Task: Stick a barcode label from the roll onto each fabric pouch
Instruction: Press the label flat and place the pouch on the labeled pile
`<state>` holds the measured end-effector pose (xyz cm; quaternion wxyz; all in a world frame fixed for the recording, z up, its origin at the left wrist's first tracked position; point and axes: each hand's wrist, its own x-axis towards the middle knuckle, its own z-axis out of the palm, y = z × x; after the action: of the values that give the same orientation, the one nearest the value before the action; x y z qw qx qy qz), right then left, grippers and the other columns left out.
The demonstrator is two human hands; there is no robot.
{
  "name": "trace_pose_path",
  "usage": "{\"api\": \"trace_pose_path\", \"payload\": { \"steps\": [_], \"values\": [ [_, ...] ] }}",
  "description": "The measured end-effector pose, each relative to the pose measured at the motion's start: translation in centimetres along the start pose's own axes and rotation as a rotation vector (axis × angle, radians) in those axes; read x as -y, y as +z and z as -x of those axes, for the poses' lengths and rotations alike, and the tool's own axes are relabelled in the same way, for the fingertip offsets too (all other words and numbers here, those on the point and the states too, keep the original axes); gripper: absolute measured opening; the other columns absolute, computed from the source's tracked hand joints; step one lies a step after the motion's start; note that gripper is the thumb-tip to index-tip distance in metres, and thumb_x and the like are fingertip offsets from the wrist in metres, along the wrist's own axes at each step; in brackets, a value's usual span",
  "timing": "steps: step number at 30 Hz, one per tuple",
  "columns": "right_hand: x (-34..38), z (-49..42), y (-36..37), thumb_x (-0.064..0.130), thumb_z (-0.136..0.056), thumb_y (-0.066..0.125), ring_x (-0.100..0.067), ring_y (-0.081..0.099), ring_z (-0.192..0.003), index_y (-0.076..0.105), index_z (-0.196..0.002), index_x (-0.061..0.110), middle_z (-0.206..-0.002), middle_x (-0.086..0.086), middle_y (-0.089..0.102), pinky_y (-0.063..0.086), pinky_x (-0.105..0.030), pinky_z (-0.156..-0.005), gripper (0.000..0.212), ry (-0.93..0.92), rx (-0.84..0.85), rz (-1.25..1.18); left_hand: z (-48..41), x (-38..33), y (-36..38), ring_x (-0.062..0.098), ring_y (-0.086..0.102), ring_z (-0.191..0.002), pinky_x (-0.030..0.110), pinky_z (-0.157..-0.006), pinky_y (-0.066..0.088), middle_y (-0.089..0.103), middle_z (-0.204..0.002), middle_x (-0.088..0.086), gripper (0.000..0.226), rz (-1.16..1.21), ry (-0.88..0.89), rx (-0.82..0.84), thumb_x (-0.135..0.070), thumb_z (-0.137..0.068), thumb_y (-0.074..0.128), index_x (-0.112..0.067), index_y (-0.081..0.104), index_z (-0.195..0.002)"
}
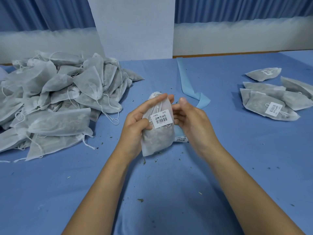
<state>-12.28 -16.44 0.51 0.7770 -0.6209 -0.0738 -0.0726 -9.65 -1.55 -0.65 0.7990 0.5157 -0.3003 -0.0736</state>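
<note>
Soft, even, cool-blue light from overhead — only a broad, faint shadow darkens the desk (160,209) near the bottom edge. Wide-angle distortion bends the far edges. The right hand (189,119) is slightly motion-blurred — the label (161,118) stays sharp.

Blue tablecloth (220,150) w/ green flecks (140,200), white pillar (135,28) at back — blue curtains (237,7) behind

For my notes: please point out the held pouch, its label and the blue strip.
pouch (155,142): head view, lower body below label.
label (161,120): head view, on the barcode.
strip (186,78): head view, far straight part.
</note>
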Motion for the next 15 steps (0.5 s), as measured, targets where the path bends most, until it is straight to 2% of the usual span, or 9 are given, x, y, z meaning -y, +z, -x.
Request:
{"api": "trace_pose_path", "payload": {
  "steps": [3, 6, 8, 11, 13, 15],
  "values": [
    [-0.24, 0.15, -0.06, 0.015, -0.085, 0.069, -0.008, 0.066, -0.074, 0.071, -0.081, 0.013, -0.079, 0.002, 0.073, 0.05, -0.018, -0.068, 0.005, -0.028, 0.017, 0.083, 0.07, -0.02, -0.03, 0.028, 0.048, -0.134, 0.038, -0.104, 0.046, 0.057, -0.137, 0.014, 0.082, 0.057, -0.022, 0.037, 0.01, -0.061, 0.03, -0.016, 0.056, -0.134],
    [-0.41, 0.19, -0.17, 0.005, -0.082, 0.07, -0.008, 0.066, -0.069, 0.068, -0.079, 0.008, -0.074, 0.002, 0.072, 0.051, -0.017, -0.065, 0.005, -0.049, -0.05, 0.088, 0.05, 0.03, -0.22, 0.032, 0.05, -0.131, 0.042, -0.103, 0.047, 0.056, -0.138, 0.017, 0.088, 0.082, -0.008, 0.066, 0.013, -0.069, 0.03, -0.032, 0.044, -0.144],
    [-0.25, 0.13, -0.16, 0.002, -0.081, 0.071, -0.008, 0.066, -0.067, 0.067, -0.077, 0.008, -0.072, 0.003, 0.072, 0.051, -0.017, -0.064, 0.008, -0.089, -0.111, 0.089, 0.04, 0.08, -0.31, 0.025, 0.062, -0.117, 0.034, -0.093, 0.052, 0.066, -0.125, 0.008, 0.074, -0.061, 0.014, -0.04, 0.002, -0.083, 0.043, -0.041, 0.04, -0.143],
    [-0.38, 0.15, 0.01, 0.001, -0.08, 0.072, -0.008, 0.064, -0.066, 0.066, -0.074, 0.009, -0.069, 0.005, 0.069, 0.051, -0.017, -0.064, 0.011, -0.167, -0.168, 0.124, -0.06, 0.26, 0.2, 0.007, 0.069, -0.088, 0.018, -0.074, 0.052, 0.074, -0.095, -0.01, 0.057, -0.368, -0.019, -0.258, -0.023, -0.08, 0.069, -0.031, 0.051, -0.133],
    [-0.48, 0.16, 0.11, 0.002, -0.08, 0.072, -0.007, 0.063, -0.066, 0.066, -0.074, 0.009, -0.069, 0.005, 0.068, 0.051, -0.017, -0.064, 0.011, -0.18, -0.18, 0.121, -0.07, 0.37, 0.41, 0.006, 0.071, -0.085, 0.017, -0.07, 0.052, 0.076, -0.091, -0.009, 0.046, -0.357, -0.027, -0.316, -0.021, -0.077, 0.074, -0.03, 0.058, -0.119],
    [-0.53, 0.16, 0.18, 0.004, -0.081, 0.073, -0.007, 0.064, -0.067, 0.067, -0.076, 0.01, -0.07, 0.005, 0.069, 0.051, -0.017, -0.065, 0.009, -0.16, -0.149, 0.101, 0.02, 0.17, 0.3, 0.006, 0.071, -0.082, 0.016, -0.069, 0.052, 0.076, -0.089, -0.007, 0.041, -0.341, 0.016, -0.356, -0.012, -0.081, 0.074, -0.032, 0.06, -0.114]
  ]
}}
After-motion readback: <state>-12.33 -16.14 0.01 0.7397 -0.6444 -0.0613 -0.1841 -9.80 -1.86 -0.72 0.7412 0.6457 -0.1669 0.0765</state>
